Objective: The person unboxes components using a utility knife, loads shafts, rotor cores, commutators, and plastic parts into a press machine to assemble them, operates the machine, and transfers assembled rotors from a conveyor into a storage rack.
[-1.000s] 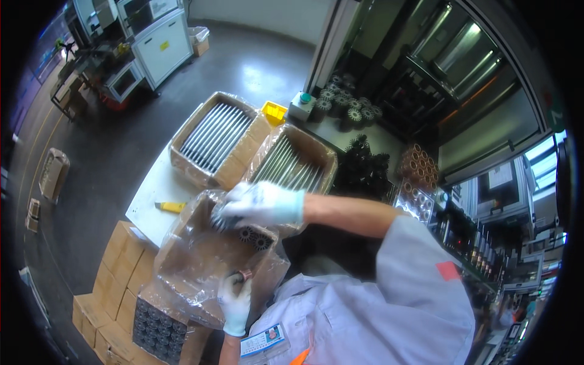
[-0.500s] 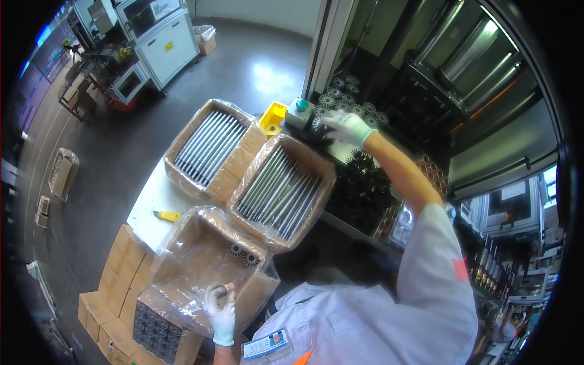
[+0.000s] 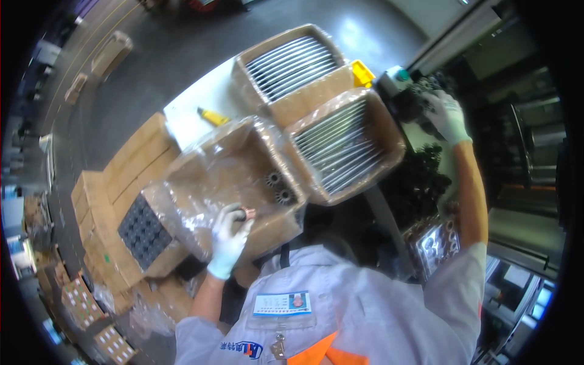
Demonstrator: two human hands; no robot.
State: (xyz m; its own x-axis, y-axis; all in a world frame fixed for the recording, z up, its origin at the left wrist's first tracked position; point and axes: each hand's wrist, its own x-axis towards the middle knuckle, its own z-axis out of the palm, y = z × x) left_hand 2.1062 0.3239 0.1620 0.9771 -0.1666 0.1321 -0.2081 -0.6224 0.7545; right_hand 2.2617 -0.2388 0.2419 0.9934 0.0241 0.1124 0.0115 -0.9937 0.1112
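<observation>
My left hand (image 3: 229, 241), in a white glove, pinches a small copper-coloured ring-shaped part (image 3: 248, 213) above the near side of a plastic-lined carton (image 3: 226, 164). Inside that carton, two toothed metal cores (image 3: 282, 195) lie against the right wall. My right hand (image 3: 449, 117), also gloved, is stretched out to the far right, beside a grey box with a green button (image 3: 401, 75). Its fingers are curled on a toothed core at the pile of dark toothed cores (image 3: 431, 85); blur hides the exact grip.
Two lined cartons of metal rods (image 3: 292, 64) (image 3: 334, 146) stand beyond and to the right. A yellow cutter (image 3: 213, 116) lies on the white tabletop (image 3: 191, 112). Left stands a carton of dark parts (image 3: 145, 231) beside folded cardboard (image 3: 131, 161). A yellow bin (image 3: 362, 74) sits near the button box.
My view has turned, so the cartons appear higher and further right. My left hand keeps the copper-coloured part over the carton's near side. My right hand stays by the pile of toothed cores.
</observation>
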